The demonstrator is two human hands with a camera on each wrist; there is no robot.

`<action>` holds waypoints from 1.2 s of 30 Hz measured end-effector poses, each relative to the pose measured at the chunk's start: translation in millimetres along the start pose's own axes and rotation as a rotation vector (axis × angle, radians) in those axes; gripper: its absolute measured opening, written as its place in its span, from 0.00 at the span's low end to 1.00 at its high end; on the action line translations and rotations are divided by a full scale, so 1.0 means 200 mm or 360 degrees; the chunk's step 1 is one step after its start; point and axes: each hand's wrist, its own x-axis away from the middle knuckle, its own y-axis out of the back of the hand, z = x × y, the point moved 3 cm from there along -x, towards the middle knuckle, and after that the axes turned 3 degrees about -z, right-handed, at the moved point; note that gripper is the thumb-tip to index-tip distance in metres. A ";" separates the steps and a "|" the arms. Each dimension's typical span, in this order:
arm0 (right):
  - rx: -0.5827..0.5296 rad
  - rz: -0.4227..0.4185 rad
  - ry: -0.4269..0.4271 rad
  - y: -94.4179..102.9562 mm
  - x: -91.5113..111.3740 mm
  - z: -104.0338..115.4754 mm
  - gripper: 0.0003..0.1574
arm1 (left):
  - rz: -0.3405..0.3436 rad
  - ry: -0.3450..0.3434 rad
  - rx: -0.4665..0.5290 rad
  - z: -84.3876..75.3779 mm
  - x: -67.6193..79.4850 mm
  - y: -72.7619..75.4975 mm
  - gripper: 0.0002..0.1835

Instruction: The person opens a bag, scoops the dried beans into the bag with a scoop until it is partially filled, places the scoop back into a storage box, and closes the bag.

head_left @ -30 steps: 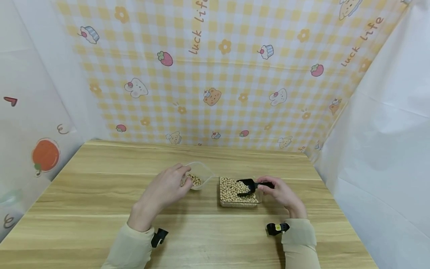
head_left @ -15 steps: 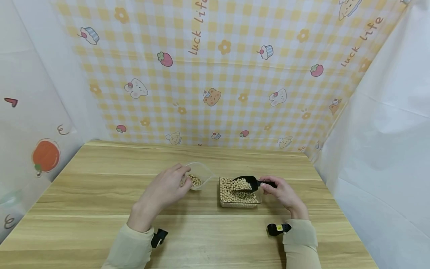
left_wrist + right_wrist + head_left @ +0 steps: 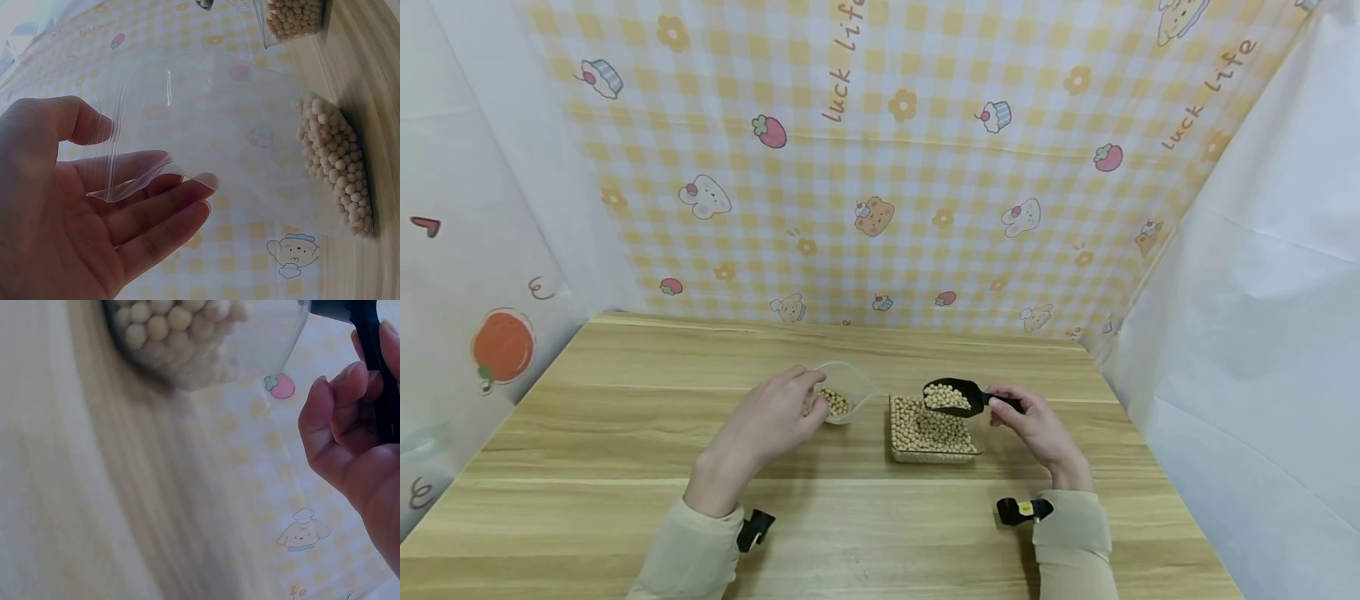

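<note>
My left hand (image 3: 767, 421) holds a clear zip bag (image 3: 212, 119) by its mouth, thumb on one side and fingers spread along the other. Round pale beans (image 3: 337, 162) fill the bottom of the bag, which stands on the table with its top spread apart. My right hand (image 3: 1033, 429) grips the handle of a black scoop (image 3: 977, 398). A heap of beans (image 3: 946, 396) lies in the scoop's bowl, held over the back of a clear rectangular container (image 3: 934, 457). Similar beans fill that container, close to the bag's right side.
The wood-grain table (image 3: 865, 533) reaches back to a yellow checked cloth (image 3: 850, 167) behind. White sheets hang at left and right. A black wrist camera (image 3: 755, 530) sits at my left cuff, another wrist camera (image 3: 1022, 510) at my right.
The scoop has come up out of the beans in the container, loaded, and moved slightly back and right with my right hand. My left hand and the bag have stayed in place.
</note>
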 end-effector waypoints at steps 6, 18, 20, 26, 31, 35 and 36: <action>-0.0041 -0.0047 0.0053 -0.01 -0.01 0.08 0.17 | -0.0003 -0.0007 0.0000 0.00 0.00 0.00 0.22; 0.0221 -0.0150 0.0195 -0.18 -0.04 0.33 0.17 | 0.0000 0.0020 0.0027 0.00 0.01 0.01 0.22; 0.0212 -0.0121 0.0224 -0.22 -0.04 0.36 0.16 | 0.0001 0.0027 0.0031 0.01 0.01 0.01 0.22; 0.0198 -0.0065 0.0292 -0.35 -0.05 0.44 0.13 | -0.0008 0.0024 0.0015 0.01 0.01 0.00 0.22; 0.0231 -0.0023 0.0282 -0.46 -0.05 0.50 0.13 | -0.0001 0.0018 0.0011 0.01 0.01 0.00 0.22; 0.0300 -0.0030 0.0264 -0.53 -0.04 0.53 0.13 | 0.0022 0.0018 0.0013 0.00 0.01 0.00 0.23; 0.0328 -0.0040 0.0270 -0.55 -0.04 0.54 0.13 | 0.0024 0.0015 0.0011 0.00 0.01 0.00 0.23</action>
